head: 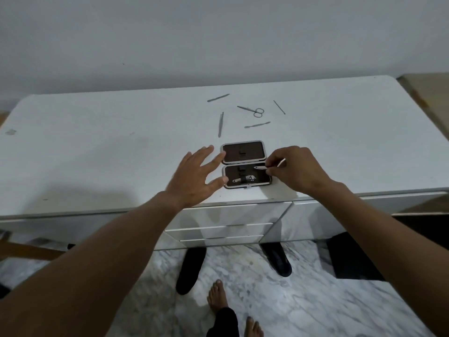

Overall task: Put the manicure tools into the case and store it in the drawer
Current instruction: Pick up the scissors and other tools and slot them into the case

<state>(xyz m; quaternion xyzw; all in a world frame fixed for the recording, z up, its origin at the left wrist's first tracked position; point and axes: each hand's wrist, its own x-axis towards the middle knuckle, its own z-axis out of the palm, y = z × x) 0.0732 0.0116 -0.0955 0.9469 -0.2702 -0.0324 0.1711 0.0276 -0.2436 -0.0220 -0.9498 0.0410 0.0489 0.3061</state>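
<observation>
A thin tool (pixel 269 166) is pinched by the right hand (pixel 295 170) over the open case (pixel 245 164), steadied by the spread-fingered left hand (pixel 194 178); the clippers (pixel 244 179) are stowed, while five tools are left loose on the table (pixel 97 142).

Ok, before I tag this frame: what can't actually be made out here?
All in the head view:
- Tool pinched in the right hand: fingers cover its middle, so its type is unclear.
- Case elastic loops: too dark and small to count.
- Clipper in the near half: seating under a loop not resolvable.
- Left hand: contact with the case edge uncertain.
- Four thin loose tools beyond the scissors: too small to name.
</observation>
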